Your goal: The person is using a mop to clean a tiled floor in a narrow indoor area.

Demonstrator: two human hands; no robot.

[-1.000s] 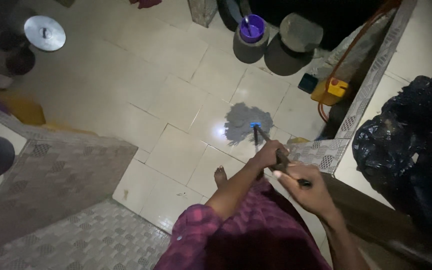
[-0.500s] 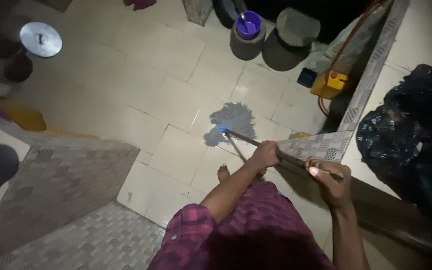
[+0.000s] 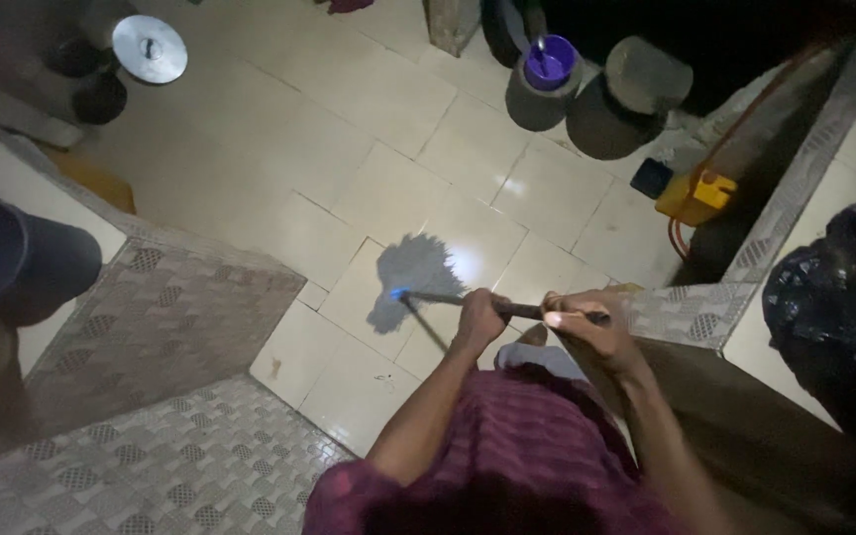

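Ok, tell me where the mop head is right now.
In the head view the grey mop head lies flat on the pale floor tiles, just left of the left hand and beside the patterned tiled step.

— Dim overall. Single light from the head side, pooled on the pale floor tiles (image 3: 279,129) at centre; small glare spots near the grey mop head (image 3: 410,277).

— Edges?

— Falling off to near black far right and near bottom; black bag (image 3: 834,317) barely readable. Thin shadow of the mop handle (image 3: 448,300) on the tile.

— Sharpness?

— Soft throughout, grainy in the dark. Slight motion blur on both hands. Wide-angle bending of tile lines toward the left edge. Shine off the metal lid (image 3: 150,49), far left.
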